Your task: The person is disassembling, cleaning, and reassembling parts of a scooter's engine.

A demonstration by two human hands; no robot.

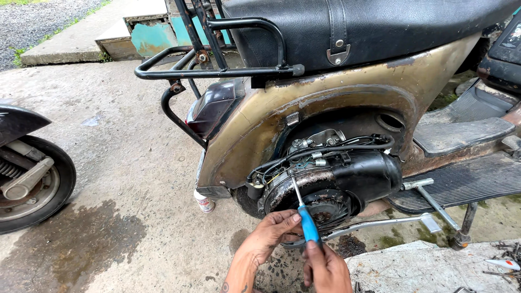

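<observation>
Head view: we are looking down at the exposed engine side of an old brass-coloured, rust-flecked scooter with a black vinyl seat (374,27), standing on stained concrete ground (125,163). We are holding a blue-handled screwdriver with a thin steel shaft (308,221); our right hand (325,268) is closed around the lower end of the handle, fingers clamped on it, while our left hand (274,230) is steadying the upper part of the handle with fingertips pressed against it, so it too is gripping the tool rather than hanging loose. The shaft is running up and to the left, its tip meeting the top of the rusty round black fan housing (320,198) just below a bundle of black cables (325,149); the fastener itself is too small for us to make out. We are judging the step in hand as working a screw on that housing. The next move is calling for keeping the tip seated and square while turning. Also noting: a chrome kick-start lever (380,222), a small white spray can (205,203) beside the rear tyre, and another vehicle's black wheel (32,184) at far left.
</observation>
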